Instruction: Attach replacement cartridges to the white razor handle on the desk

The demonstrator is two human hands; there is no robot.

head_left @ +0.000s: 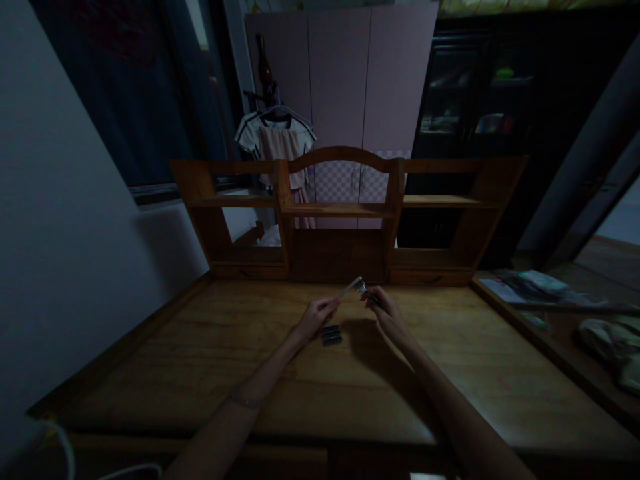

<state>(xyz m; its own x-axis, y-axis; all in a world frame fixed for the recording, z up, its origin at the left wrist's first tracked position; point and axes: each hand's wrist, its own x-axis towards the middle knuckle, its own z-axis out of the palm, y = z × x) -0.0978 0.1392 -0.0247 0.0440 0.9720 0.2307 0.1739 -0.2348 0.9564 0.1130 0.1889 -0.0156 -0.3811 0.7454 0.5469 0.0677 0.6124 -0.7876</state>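
My left hand (317, 316) is closed, pinching the near end of a thin pale strip (349, 288) that slants up to the right above the desk. Opposite it, my right hand (387, 312) is closed on a small tool with a dark handle and a shiny metal head (361, 287). That head meets or nearly meets the strip's far end; whether they touch I cannot tell. Just below my left hand, several small black pieces (332, 335) lie side by side on the wooden desk (240, 373). Their exact kind is too dim to make out.
A wooden shelf unit (340, 211) runs along the desk's back edge. The left side is bounded by a white wall (65, 220). Papers (535, 288) and a cloth-like bundle (607, 347) lie beyond the right rim. A white cable (65, 443) hangs at the lower left.
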